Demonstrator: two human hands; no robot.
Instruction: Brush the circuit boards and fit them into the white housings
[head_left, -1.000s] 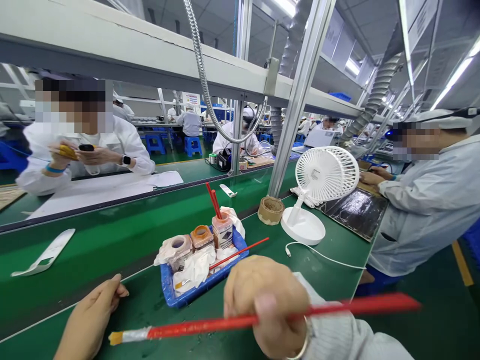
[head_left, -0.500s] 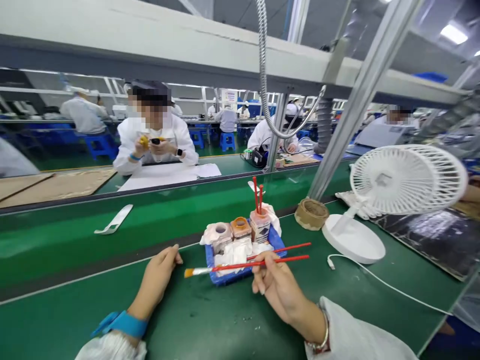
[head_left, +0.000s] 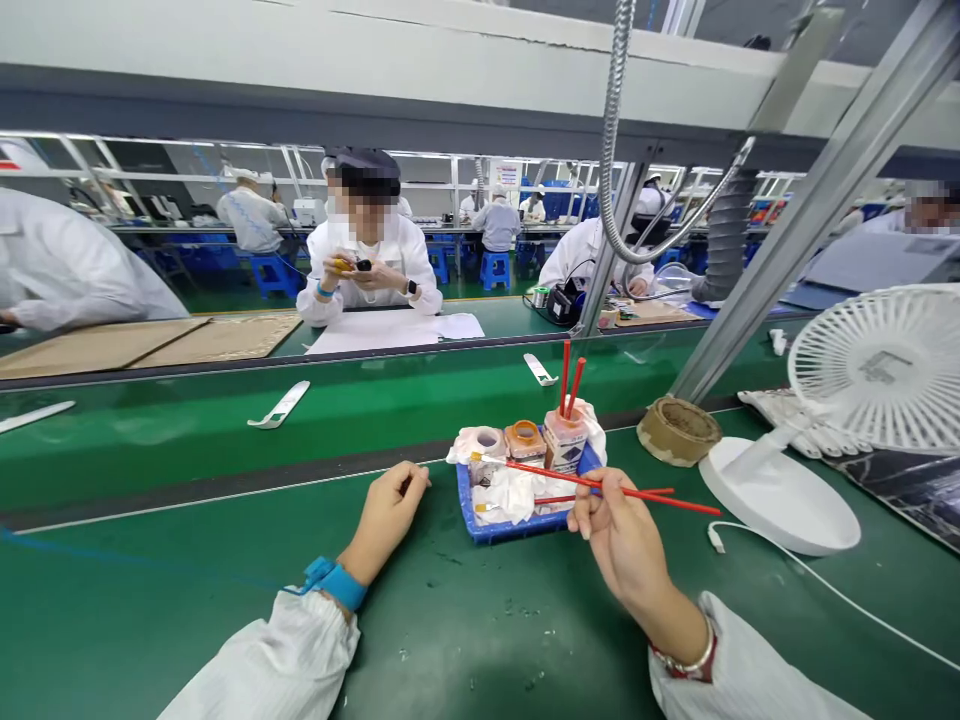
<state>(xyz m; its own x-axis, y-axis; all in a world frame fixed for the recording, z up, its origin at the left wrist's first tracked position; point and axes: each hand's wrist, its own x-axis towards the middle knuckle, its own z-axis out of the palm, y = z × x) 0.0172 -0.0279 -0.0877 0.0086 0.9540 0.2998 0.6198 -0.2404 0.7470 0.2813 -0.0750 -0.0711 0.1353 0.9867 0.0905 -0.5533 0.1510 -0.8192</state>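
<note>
My right hand (head_left: 616, 525) pinches a paintbrush (head_left: 637, 492) by its red handle, bristles pointing left over the tray. A second red-handled brush (head_left: 553, 500) lies across the blue tray (head_left: 480, 532) below it. In the tray stand an orange-rimmed bottle (head_left: 525, 441), a bottle wrapped in tissue (head_left: 487, 440) and a square bottle (head_left: 564, 445) with two red handles (head_left: 571, 385) sticking up. Crumpled white tissue (head_left: 514, 495) lies in front of them. Left of the tray, my left hand (head_left: 388, 512) rests at the bench edge, fingers curled, with nothing visible in it.
White strips (head_left: 281, 404) lie on the green conveyor belt (head_left: 405, 405) ahead. To the right stand a tape roll (head_left: 679, 430) and a white fan (head_left: 780, 495) with its cable (head_left: 810, 580). A metal post (head_left: 810, 200) rises there. A co-worker (head_left: 375, 240) sits opposite.
The view has shifted, so the scene sits further right. The brush in my right hand has tilted, its bristles now raised near the tissue-wrapped bottle. White strips on the belt appear further right.
</note>
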